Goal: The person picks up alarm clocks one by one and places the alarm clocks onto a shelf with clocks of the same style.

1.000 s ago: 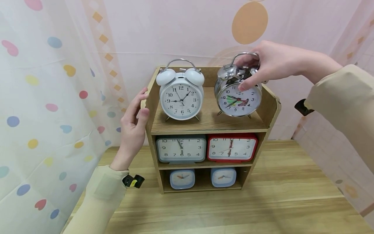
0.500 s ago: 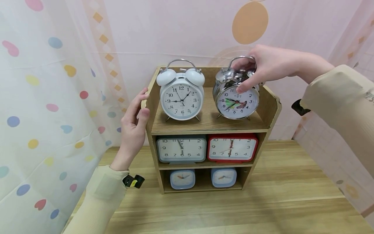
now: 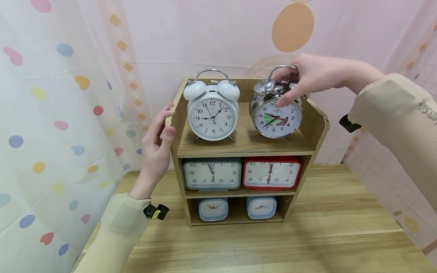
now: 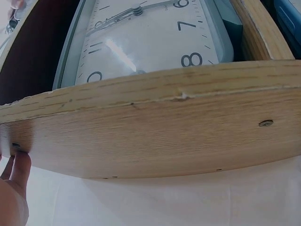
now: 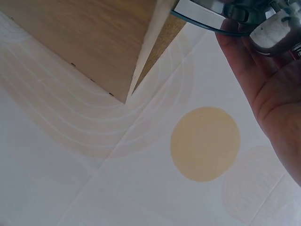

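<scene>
My right hand (image 3: pixel 317 76) grips a silver twin-bell alarm clock (image 3: pixel 278 117) by its top. The thumb lies over the upper rim of the dial, and the other fingers reach behind the bells under the handle. This clock stands on the right of the top shelf, feet at the board. Beside it on the left is a white twin-bell alarm clock (image 3: pixel 212 117). My left hand (image 3: pixel 155 148) rests against the left side panel of the wooden shelf unit (image 4: pixel 155 136), fingers fairly straight; in the left wrist view the fingertips touch the panel's outer face.
On the middle shelf stand a grey-green rectangular clock (image 3: pixel 211 174) and a red one (image 3: pixel 272 173). Two small blue clocks (image 3: pixel 213 209) occupy the bottom shelf. The unit stands on a wood-grain table (image 3: pixel 239 246) before a patterned curtain (image 3: pixel 153 38).
My right hand has moved slightly left and down with the silver alarm clock, which now faces a little more squarely forward. The left hand stays in place.
</scene>
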Motion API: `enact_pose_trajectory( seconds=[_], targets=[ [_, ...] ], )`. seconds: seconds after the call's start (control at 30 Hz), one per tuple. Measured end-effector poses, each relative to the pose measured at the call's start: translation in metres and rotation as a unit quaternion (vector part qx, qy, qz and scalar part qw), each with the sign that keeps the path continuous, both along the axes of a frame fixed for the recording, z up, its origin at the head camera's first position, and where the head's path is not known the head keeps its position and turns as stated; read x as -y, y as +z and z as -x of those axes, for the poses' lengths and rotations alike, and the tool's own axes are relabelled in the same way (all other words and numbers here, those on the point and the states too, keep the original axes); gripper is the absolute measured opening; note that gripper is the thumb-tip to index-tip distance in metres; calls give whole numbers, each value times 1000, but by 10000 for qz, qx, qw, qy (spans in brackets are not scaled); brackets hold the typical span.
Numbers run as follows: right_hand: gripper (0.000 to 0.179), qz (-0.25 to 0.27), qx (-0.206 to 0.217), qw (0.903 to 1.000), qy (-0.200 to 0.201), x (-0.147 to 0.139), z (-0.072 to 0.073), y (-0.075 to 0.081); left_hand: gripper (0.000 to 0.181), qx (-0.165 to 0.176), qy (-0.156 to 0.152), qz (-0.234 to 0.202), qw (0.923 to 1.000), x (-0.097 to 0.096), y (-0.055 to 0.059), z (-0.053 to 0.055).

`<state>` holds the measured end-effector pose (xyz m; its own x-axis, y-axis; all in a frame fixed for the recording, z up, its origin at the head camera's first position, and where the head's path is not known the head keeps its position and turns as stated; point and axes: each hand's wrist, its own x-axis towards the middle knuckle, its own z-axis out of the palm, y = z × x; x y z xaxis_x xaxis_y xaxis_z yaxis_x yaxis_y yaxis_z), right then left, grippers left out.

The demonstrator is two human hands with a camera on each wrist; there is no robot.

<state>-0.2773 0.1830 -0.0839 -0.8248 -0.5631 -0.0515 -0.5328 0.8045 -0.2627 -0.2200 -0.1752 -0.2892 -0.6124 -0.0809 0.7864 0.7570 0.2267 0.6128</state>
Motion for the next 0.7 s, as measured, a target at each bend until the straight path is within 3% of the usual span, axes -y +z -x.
enact_pose_trajectory(
  seconds=[0.27, 0.7],
  targets=[
    [38, 75, 196, 9998, -18, -4, 4, 1, 58, 48, 4, 51, 10000, -2, 1, -1],
    [36, -53, 557, 9984, -106, -5, 15, 3, 60, 12, -68, -26, 10000, -2, 1, -1]
  ],
)
